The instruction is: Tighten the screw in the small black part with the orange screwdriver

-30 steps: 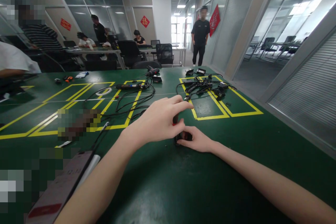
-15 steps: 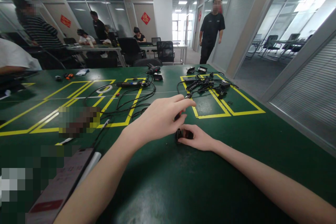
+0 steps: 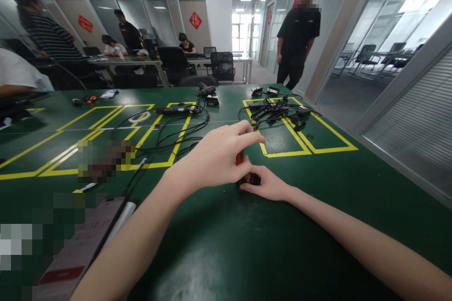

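Observation:
My left hand (image 3: 222, 153) is raised over the table with its fingers curled around a small red tool (image 3: 239, 157). Only a sliver of that tool shows, so its kind is hidden. Just below and to the right, my right hand (image 3: 266, 183) rests on the green tabletop (image 3: 212, 240). Its thumb and fingers pinch a small dark part (image 3: 242, 180), mostly covered by the hands. The left thumb is right over this part, close to the right fingertips. A tiny dark speck (image 3: 224, 192) lies on the table to the left.
Black cables and dark parts (image 3: 271, 112) pile up inside yellow tape lines at the right. A power drill (image 3: 205, 89) lies at the far edge. A corded pen-like tool (image 3: 176, 110) and a white ring (image 3: 139, 117) sit left. A person (image 3: 298, 33) stands beyond the table.
My left thumb has come down closer to the dark part and the right fingertips, and more of the red tool shows. The person in black at the back right has walked nearer.

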Motion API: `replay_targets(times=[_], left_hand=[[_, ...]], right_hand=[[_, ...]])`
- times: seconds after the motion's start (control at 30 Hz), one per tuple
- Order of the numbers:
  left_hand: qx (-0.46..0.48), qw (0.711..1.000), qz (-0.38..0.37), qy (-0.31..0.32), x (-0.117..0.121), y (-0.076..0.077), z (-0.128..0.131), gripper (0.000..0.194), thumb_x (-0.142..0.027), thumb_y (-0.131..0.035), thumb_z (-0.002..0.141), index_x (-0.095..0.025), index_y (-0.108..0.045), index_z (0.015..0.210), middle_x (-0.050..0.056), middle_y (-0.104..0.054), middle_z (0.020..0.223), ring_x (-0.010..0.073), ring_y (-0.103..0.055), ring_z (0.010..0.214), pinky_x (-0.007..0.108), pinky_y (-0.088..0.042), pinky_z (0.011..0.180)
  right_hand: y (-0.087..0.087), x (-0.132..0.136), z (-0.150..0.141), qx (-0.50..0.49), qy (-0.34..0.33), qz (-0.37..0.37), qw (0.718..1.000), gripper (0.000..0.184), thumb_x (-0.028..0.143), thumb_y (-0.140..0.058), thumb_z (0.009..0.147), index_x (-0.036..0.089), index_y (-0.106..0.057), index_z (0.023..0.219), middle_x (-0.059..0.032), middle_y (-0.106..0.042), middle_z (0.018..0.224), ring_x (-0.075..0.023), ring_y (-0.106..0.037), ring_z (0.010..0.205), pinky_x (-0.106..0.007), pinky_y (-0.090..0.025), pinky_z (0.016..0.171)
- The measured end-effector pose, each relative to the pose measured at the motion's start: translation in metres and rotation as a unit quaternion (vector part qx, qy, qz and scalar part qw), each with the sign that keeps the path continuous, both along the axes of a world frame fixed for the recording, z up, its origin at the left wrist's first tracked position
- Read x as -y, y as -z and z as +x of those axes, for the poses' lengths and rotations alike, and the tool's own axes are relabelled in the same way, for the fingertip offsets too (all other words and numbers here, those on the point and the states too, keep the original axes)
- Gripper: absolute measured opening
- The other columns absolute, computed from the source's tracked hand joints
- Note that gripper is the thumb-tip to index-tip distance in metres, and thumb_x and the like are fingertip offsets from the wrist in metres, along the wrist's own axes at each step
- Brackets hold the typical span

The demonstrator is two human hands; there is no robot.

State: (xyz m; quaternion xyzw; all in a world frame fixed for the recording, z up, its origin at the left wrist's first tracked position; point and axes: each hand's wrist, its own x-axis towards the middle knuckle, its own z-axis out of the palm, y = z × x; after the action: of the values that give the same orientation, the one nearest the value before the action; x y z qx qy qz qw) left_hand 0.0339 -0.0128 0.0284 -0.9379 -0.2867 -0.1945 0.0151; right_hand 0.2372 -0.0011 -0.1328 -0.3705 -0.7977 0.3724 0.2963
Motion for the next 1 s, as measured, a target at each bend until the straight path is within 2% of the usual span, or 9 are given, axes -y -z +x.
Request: replay_targets(times=[0.1,0.2,0.27,0.4,0.57,0.73,0.9,1.0], left_hand=[[0.001,1.0,0.005,0.006,-0.0002,0.001,0.0003,0.044,-0.011,-0.053,0.087,-0.022,-0.064,0.128,0.007,-0.064,0.12,0.0186,-0.065,0.092,0.029,-0.05,0.077],[0.015,1.0,0.009,-0.012,0.0008,0.0015,0.0008,0.052,-0.012,-0.05,0.091,-0.025,-0.055,0.141,0.005,-0.066,0.115,0.0168,-0.065,0.087,0.027,-0.047,0.07],[0.016,1.0,0.005,-0.01,0.0019,0.0008,0.001,0.053,-0.014,-0.053,0.09,-0.024,-0.053,0.143,0.005,-0.067,0.112,0.018,-0.065,0.09,0.027,-0.047,0.07],[0.001,1.0,-0.003,0.011,0.0034,-0.001,0.0014,0.051,-0.011,-0.055,0.084,-0.02,-0.061,0.134,0.006,-0.066,0.111,0.0207,-0.064,0.097,0.029,-0.048,0.077],[0.014,1.0,-0.009,-0.003,0.0025,-0.0001,0.0021,0.055,-0.013,-0.049,0.092,-0.024,-0.051,0.146,0.004,-0.067,0.11,0.0179,-0.065,0.089,0.027,-0.046,0.07],[0.001,1.0,0.003,0.014,0.0012,-0.0009,0.0022,0.051,-0.011,-0.055,0.085,-0.019,-0.059,0.136,0.006,-0.067,0.11,0.0214,-0.063,0.099,0.031,-0.049,0.081],[0.004,1.0,-0.004,-0.01,0.0016,0.0002,0.0015,0.048,-0.012,-0.049,0.092,-0.023,-0.058,0.138,0.004,-0.066,0.115,0.0169,-0.065,0.087,0.028,-0.046,0.069],[-0.002,1.0,0.006,0.002,0.0016,0.0001,0.0017,0.047,-0.013,-0.054,0.088,-0.021,-0.061,0.133,0.005,-0.067,0.108,0.0197,-0.064,0.092,0.029,-0.047,0.073]], right_hand=[[0.0008,-0.0002,0.0,-0.002,-0.001,0.003,1.0,0.02,0.033,-0.075,0.087,0.017,-0.068,0.097,0.0024,-0.061,0.075,-0.0148,-0.056,0.066,-0.026,-0.041,0.063],[-0.0004,0.0002,-0.0004,-0.003,-0.006,0.003,1.0,0.02,0.031,-0.074,0.087,0.017,-0.068,0.101,0.0025,-0.061,0.076,-0.0145,-0.055,0.067,-0.026,-0.041,0.063],[-0.0008,0.0004,-0.0005,-0.006,-0.004,-0.001,1.0,0.019,0.031,-0.075,0.087,0.017,-0.068,0.097,0.0025,-0.061,0.075,-0.0144,-0.055,0.066,-0.026,-0.041,0.062],[0.0002,0.0007,0.0003,-0.007,0.005,-0.007,1.0,0.018,0.032,-0.075,0.087,0.017,-0.066,0.09,0.0019,-0.061,0.075,-0.0151,-0.057,0.066,-0.027,-0.041,0.061],[0.0024,0.0,0.0015,0.003,0.007,0.001,1.0,0.019,0.034,-0.075,0.087,0.017,-0.066,0.088,0.0008,-0.064,0.076,-0.0154,-0.057,0.067,-0.027,-0.042,0.063],[0.0012,0.0003,0.0012,-0.004,0.004,0.001,1.0,0.019,0.034,-0.075,0.087,0.017,-0.066,0.09,0.001,-0.063,0.076,-0.0157,-0.058,0.067,-0.027,-0.042,0.062],[-0.0017,0.001,0.0001,-0.003,0.0,-0.003,1.0,0.017,0.03,-0.075,0.087,0.017,-0.067,0.094,0.0011,-0.064,0.078,-0.0153,-0.057,0.067,-0.027,-0.041,0.063],[-0.0001,0.0005,0.0,-0.006,0.006,-0.002,1.0,0.018,0.032,-0.075,0.086,0.017,-0.066,0.091,0.0017,-0.062,0.075,-0.015,-0.056,0.066,-0.027,-0.041,0.062]])
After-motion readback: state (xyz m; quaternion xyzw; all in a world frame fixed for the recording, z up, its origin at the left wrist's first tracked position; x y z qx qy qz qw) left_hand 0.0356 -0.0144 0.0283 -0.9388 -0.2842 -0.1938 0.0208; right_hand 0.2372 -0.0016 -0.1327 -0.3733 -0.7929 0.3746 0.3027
